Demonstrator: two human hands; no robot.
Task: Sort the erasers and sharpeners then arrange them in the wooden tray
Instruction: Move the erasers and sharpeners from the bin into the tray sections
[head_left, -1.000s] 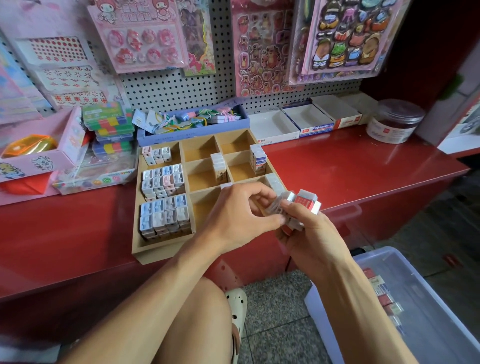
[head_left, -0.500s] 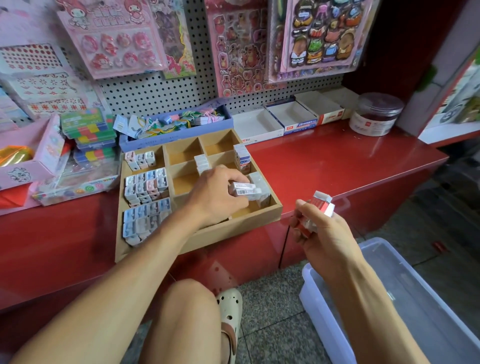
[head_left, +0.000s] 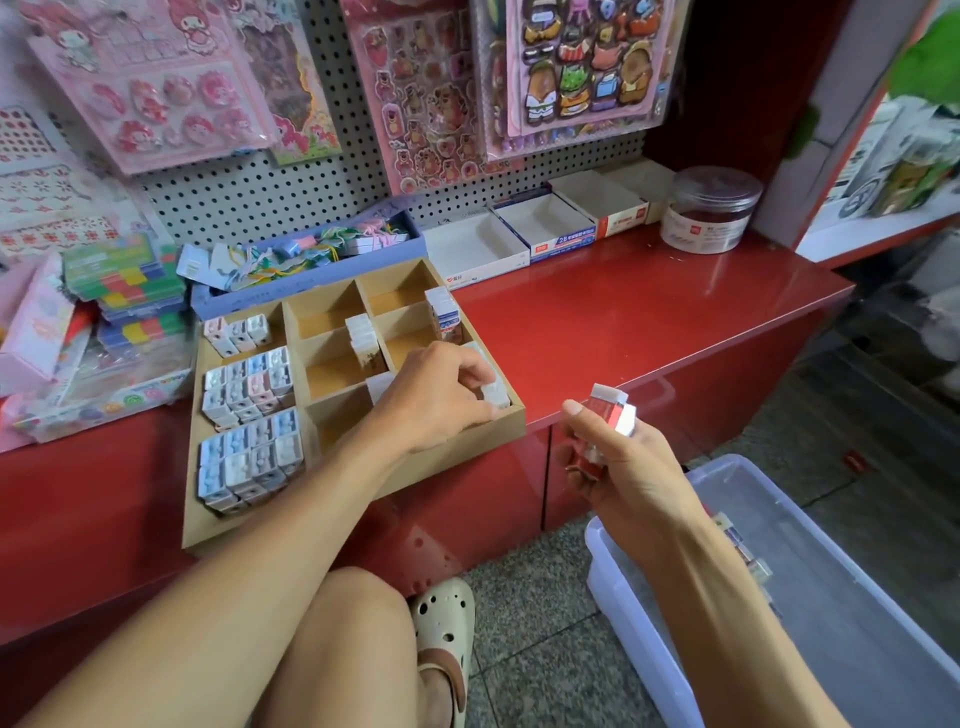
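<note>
On the red counter (head_left: 623, 322), left hand (head_left: 436, 395) pinches an eraser (head_left: 493, 392) in the wooden tray (head_left: 467, 441); right hand (head_left: 623, 467) grips erasers (head_left: 613, 415).

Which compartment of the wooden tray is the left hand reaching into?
The near-right corner compartment; the left hand sets white erasers there.

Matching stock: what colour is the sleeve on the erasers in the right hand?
Red, with white ends, on the erasers in the right hand; head view.
</note>
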